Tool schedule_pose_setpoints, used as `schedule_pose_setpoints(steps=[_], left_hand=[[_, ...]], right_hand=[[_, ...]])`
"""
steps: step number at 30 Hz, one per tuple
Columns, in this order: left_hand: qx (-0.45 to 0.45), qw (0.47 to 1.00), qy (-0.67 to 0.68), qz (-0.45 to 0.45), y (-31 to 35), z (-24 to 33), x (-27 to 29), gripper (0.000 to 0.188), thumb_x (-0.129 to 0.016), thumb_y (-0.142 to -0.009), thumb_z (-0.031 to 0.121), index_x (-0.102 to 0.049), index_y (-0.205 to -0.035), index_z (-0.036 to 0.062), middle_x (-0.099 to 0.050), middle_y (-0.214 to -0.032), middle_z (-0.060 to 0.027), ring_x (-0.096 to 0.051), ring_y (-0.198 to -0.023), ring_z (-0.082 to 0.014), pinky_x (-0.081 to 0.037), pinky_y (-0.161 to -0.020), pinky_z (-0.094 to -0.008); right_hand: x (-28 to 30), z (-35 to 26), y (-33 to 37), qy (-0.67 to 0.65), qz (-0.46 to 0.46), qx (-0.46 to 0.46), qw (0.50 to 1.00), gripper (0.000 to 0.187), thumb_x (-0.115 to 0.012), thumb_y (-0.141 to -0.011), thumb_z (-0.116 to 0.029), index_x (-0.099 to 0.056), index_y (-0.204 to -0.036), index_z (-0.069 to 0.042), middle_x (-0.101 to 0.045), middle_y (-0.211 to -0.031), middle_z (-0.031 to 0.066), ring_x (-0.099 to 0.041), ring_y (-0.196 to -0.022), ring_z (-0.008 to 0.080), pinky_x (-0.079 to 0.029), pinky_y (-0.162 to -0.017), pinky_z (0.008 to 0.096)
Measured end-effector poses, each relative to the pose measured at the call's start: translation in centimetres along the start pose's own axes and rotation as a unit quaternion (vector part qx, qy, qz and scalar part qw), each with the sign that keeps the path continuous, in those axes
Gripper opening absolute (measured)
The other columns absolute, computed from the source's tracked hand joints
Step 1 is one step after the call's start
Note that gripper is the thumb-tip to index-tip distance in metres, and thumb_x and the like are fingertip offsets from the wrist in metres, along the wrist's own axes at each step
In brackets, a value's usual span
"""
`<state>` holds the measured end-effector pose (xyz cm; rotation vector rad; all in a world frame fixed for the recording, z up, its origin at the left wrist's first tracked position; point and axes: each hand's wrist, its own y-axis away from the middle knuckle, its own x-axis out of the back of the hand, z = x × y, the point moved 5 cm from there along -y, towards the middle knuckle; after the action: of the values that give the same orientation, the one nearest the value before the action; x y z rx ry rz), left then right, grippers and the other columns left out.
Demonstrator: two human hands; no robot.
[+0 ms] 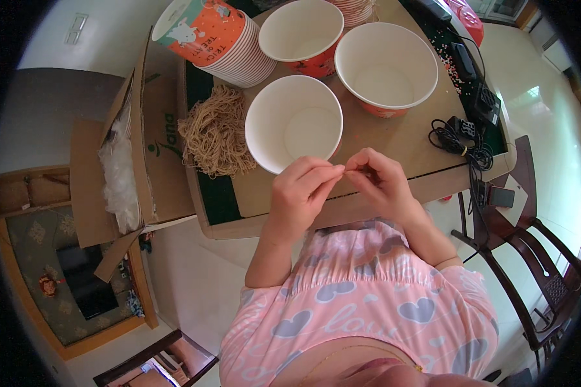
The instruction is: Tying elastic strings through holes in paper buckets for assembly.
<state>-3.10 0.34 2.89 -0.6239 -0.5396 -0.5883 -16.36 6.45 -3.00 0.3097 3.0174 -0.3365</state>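
My left hand (301, 192) and my right hand (382, 182) meet at the near edge of the table, fingertips pinched together almost touching. Whatever is between the fingertips is too small to make out. Just beyond the left hand stands a white-lined paper bucket (295, 126), its mouth facing up. Two more paper buckets, one at the back (301, 31) and one to the right (387, 68), show orange printed outsides. To the left lies a tangled heap of beige string loops (218, 132).
A nested stack of orange printed buckets (216, 39) leans at the back left. Beside the table, an open cardboard box (164, 135) holds clear plastic. Coiled black cables (461, 143) and adapters lie at the table's right. A dark wooden chair (516, 251) stands right of the table.
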Motion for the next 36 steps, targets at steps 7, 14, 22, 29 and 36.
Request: schedule_pose_setpoints(steps=[7,14,22,29,36], left_hand=[[0.005,1.000,-0.006,-0.018,-0.1,0.2,0.0,0.014,-0.069,-0.077,-0.002,-0.062,-0.087,0.0035,-0.060,-0.084,-0.0085,-0.061,-0.073,-0.0272,-0.049,-0.061,-0.0352],[-0.007,0.999,-0.018,-0.029,-0.6,0.2,-0.2,0.007,-0.063,-0.084,0.001,-0.060,-0.089,0.0033,-0.059,-0.083,-0.0099,-0.060,-0.073,-0.0285,-0.048,-0.062,-0.0360],[0.109,0.993,-0.018,-0.050,-2.8,-4.4,-0.3,0.011,-0.065,-0.083,0.004,-0.069,-0.094,0.0029,-0.063,-0.086,-0.0094,-0.063,-0.073,-0.0230,-0.049,-0.063,-0.0323],[0.130,0.987,-0.003,-0.095,-3.2,-4.8,-0.8,0.013,-0.068,-0.081,0.006,-0.071,-0.094,0.0029,-0.065,-0.086,-0.0087,-0.064,-0.069,-0.0213,-0.051,-0.063,-0.0309],[0.121,0.988,0.003,-0.100,-3.3,-4.7,-1.0,0.013,-0.068,-0.081,0.006,-0.071,-0.093,0.0036,-0.065,-0.086,-0.0092,-0.064,-0.070,-0.0216,-0.051,-0.063,-0.0311]], right_hand=[[0.0,0.1,0.0,0.006,-0.018,-0.012,1.000,0.008,-0.061,-0.088,0.002,-0.058,-0.095,0.001,-0.058,-0.081,0.0014,-0.051,-0.070,0.0036,-0.043,-0.060,0.0188],[0.1,-0.3,0.1,0.083,0.040,0.044,0.995,0.009,-0.066,-0.084,0.001,-0.062,-0.092,0.000,-0.059,-0.076,0.0038,-0.053,-0.064,0.0065,-0.045,-0.058,0.0208],[0.3,3.5,-1.5,0.124,0.118,0.003,0.985,0.008,-0.066,-0.086,0.002,-0.060,-0.090,-0.001,-0.061,-0.079,-0.0011,-0.053,-0.068,0.0011,-0.042,-0.058,0.0168],[0.0,3.9,-1.9,0.108,0.148,0.015,0.983,0.012,-0.070,-0.084,-0.005,-0.060,-0.088,-0.001,-0.062,-0.074,0.0062,-0.054,-0.060,0.0085,-0.044,-0.054,0.0237],[-0.3,4.0,-1.9,0.118,0.152,0.013,0.981,0.013,-0.071,-0.083,-0.005,-0.059,-0.087,-0.001,-0.065,-0.075,0.0069,-0.058,-0.062,0.0085,-0.046,-0.055,0.0233]])
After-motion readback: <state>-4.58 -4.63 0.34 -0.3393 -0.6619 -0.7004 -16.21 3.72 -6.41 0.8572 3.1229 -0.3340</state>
